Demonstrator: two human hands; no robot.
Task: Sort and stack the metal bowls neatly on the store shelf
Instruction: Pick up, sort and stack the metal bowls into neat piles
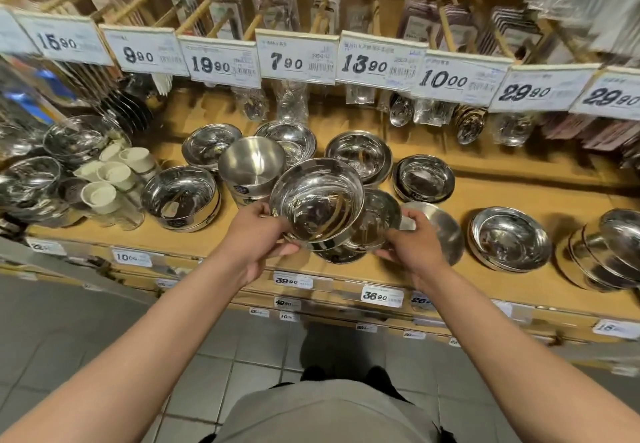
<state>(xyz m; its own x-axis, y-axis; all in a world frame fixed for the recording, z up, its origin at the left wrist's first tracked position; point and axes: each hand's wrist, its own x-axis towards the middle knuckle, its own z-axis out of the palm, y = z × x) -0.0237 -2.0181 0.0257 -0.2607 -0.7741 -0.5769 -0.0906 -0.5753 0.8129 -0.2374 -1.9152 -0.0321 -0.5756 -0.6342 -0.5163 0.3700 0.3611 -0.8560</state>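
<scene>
My left hand [258, 234] grips the rim and underside of a shiny metal bowl [317, 203], tilted toward me above the shelf's front edge. Under and right of it sits a second metal bowl [375, 221] on a short stack, and my right hand [412, 238] curls round its right side. A flat steel lid or plate [445, 231] lies just behind my right hand. Other bowls stand on the wooden shelf [408, 269]: a matte deep bowl [251, 165], a labelled stack [181, 196], and shallow bowls [360, 155] [426, 177] [510, 238].
White cups [114, 176] and more steel bowls [74, 139] crowd the shelf's left. A leaning bowl stack [609, 252] is at far right. Price tags [296, 58] hang above, with packaged spoons behind. Below lies grey tiled floor [221, 356].
</scene>
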